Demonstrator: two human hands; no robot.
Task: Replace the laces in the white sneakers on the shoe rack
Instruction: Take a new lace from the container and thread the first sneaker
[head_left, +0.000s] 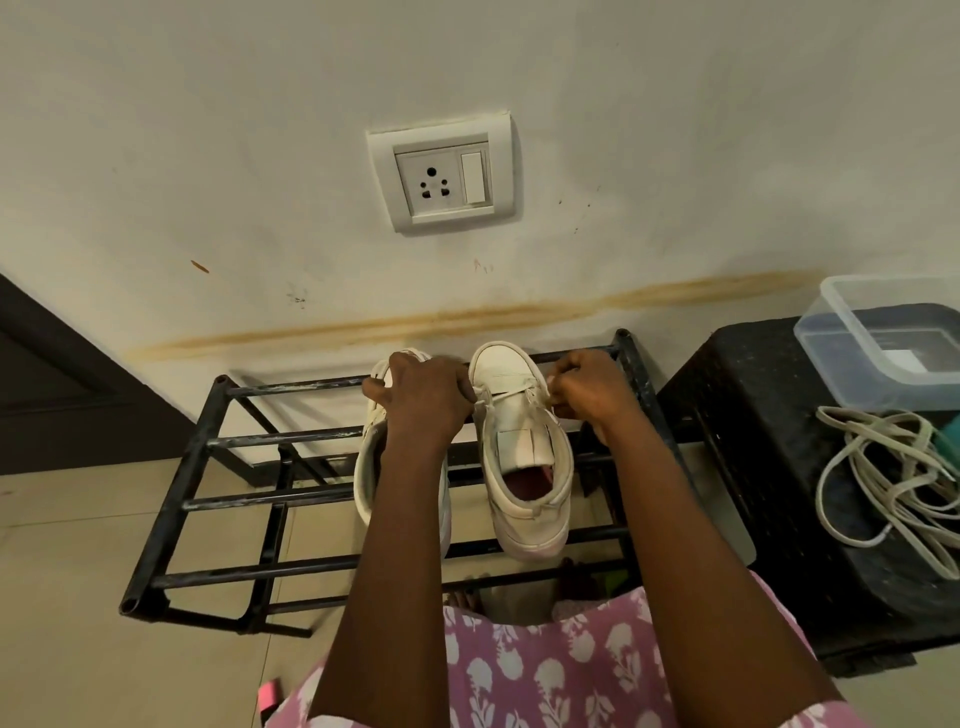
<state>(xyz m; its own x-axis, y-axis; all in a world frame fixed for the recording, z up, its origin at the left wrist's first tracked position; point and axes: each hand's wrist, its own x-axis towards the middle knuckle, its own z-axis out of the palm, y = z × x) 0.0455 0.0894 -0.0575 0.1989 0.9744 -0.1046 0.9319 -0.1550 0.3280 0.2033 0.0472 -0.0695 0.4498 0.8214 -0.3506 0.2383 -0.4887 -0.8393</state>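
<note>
"Clear plastic rectangular tub (878, 332) on the right: anything in it?"

"A pale flat piece lies on its floor. The tub stands on a black textured plastic stool (753, 457), and near it on the same top lies a loose tangle of flat cream laces (883, 483)."

"And the hands?"

"The left hand (421, 395) lies curled over the front of the left white high-top sneaker (375, 421), thumb out to the side. Its fingertips seem to pinch one end of the flat white lace (506, 396), though the knuckles hide the grip. The right hand (587, 395) has its fingers bunched tight, pinching the other end just beside the right white high-top sneaker (514, 436). The lace runs taut between them, across that shoe near the toe."

"Where do the shoes stand?"

"Side by side, toes to the wall, on the top tier of the black tubular metal shoe rack (208, 441), whose bars are scuffed. The right shoe's tongue lies flat and a reddish lining shows inside."

"Behind them?"

"A cream painted wall with a rust-brown streak, and a white square socket plate (444, 176). Pink floral printed cloth (545, 675) fills the bottom edge."
</note>
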